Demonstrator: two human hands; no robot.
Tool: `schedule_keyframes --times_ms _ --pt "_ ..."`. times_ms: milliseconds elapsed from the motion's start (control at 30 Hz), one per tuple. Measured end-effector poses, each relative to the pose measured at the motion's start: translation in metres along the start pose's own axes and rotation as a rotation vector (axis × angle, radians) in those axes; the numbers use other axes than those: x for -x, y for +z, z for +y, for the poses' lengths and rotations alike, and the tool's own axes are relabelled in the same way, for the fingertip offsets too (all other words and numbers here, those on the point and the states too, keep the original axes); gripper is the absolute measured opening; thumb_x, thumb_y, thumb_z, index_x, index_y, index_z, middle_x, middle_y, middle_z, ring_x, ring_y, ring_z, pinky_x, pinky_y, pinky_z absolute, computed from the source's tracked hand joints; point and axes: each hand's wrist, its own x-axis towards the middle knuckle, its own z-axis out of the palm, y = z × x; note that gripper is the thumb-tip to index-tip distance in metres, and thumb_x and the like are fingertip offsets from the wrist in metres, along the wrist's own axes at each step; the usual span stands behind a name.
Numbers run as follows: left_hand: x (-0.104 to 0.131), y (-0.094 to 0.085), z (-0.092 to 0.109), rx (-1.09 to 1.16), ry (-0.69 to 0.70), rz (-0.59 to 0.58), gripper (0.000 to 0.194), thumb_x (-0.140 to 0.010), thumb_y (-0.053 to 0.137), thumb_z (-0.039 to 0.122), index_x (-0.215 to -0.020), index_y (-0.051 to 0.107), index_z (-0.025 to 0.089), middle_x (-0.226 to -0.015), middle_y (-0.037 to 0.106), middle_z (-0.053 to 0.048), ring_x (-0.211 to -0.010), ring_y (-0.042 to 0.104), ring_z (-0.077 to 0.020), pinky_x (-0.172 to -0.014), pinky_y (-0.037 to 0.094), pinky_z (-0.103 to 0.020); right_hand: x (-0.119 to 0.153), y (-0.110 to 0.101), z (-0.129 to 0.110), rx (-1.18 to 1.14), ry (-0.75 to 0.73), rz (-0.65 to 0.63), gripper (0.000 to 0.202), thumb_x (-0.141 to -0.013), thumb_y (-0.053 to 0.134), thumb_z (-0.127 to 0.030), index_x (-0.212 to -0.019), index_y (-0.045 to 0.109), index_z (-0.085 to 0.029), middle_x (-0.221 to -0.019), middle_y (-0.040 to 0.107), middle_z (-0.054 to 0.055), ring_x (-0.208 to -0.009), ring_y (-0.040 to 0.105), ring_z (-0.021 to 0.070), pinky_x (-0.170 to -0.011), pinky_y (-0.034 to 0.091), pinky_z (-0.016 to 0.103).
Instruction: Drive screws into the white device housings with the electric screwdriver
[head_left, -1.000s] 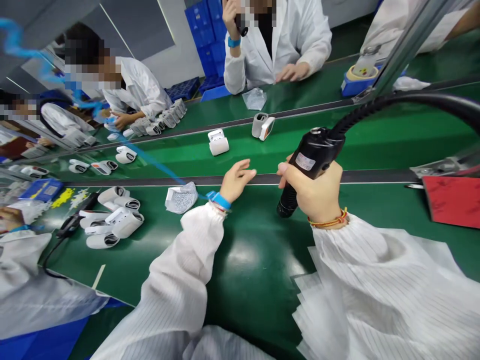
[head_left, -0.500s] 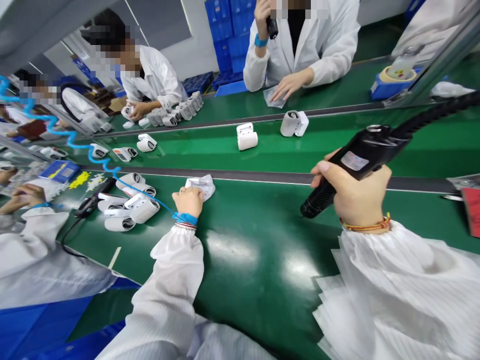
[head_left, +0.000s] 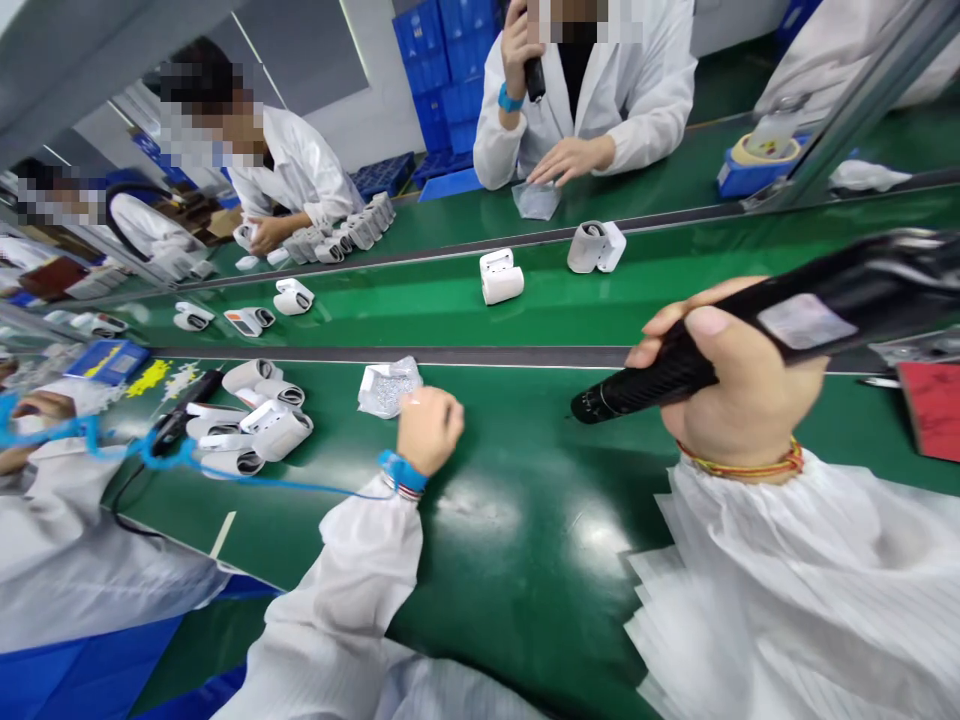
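My right hand [head_left: 750, 385] is wrapped round a black electric screwdriver [head_left: 652, 385], which is tilted with its tip down to the left above the green bench. My left hand [head_left: 429, 430], wearing a blue wrist strap [head_left: 403, 472] with a coiled cord, is closed with its fingers curled. Whatever it may pinch is too small or hidden to tell. Just left of that hand lies an open clear plastic bag [head_left: 388, 387] of small metal pieces, perhaps screws. Several white devices with rolled cuffs, like wrist blood pressure monitors [head_left: 281, 430], are heaped farther left.
More monitors [head_left: 501, 277] sit on the green conveyor belt [head_left: 420, 290] beyond the bench edge. A co-worker's sleeve [head_left: 52, 530] is close on the left. Another black screwdriver [head_left: 180, 410] lies near yellow pieces [head_left: 148, 378]. At right is a red object [head_left: 930, 405].
My left hand has drawn back from the plastic bag toward the right. The screwdriver in my right hand has tipped flatter, its tip shifting left. The monitors' heap stays put.
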Motion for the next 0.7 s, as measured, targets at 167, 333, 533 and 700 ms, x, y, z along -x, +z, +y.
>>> schedule_keyframes --times_ms 167,333,533,700 --pt "0.006 0.011 0.069 0.265 0.386 -0.03 0.023 -0.091 0.046 0.033 -0.077 0.056 0.018 -0.079 0.065 -0.002 -0.078 0.054 -0.0165 -0.072 0.034 -0.034 0.013 0.01 -0.017 -0.104 0.093 -0.057 0.009 -0.065 0.059 -0.019 -0.073 0.057 -0.017 -0.061 0.061 0.0 -0.041 0.053 0.0154 -0.036 0.041 0.03" --pt "0.004 0.009 0.074 0.297 0.39 0.063 0.024 -0.091 0.047 0.034 -0.077 0.055 0.017 -0.078 0.066 -0.002 -0.076 0.054 -0.0155 -0.071 0.035 -0.033 0.02 0.013 -0.023 -0.093 0.126 -0.099 0.01 -0.065 0.06 -0.019 -0.075 0.056 -0.018 -0.062 0.06 -0.001 -0.042 0.054 0.0151 -0.038 0.042 0.03" --pt "0.001 0.009 0.072 0.29 0.404 0.076 0.025 -0.091 0.046 0.034 -0.076 0.056 0.017 -0.077 0.066 -0.003 -0.075 0.055 -0.0162 -0.07 0.036 -0.034 0.019 0.013 -0.024 -0.105 0.137 -0.091 0.009 -0.066 0.06 -0.019 -0.073 0.056 -0.018 -0.061 0.06 -0.001 -0.042 0.054 0.0144 -0.039 0.042 0.03" --pt "0.001 0.008 0.073 0.333 0.382 -0.013 0.026 -0.093 0.042 0.035 -0.08 0.057 0.018 -0.08 0.065 -0.005 -0.077 0.056 -0.0177 -0.072 0.037 -0.036 0.02 0.013 -0.022 -0.119 0.142 -0.094 0.011 -0.066 0.063 -0.02 -0.074 0.057 -0.017 -0.062 0.061 0.0 -0.043 0.054 0.0152 -0.04 0.043 0.031"
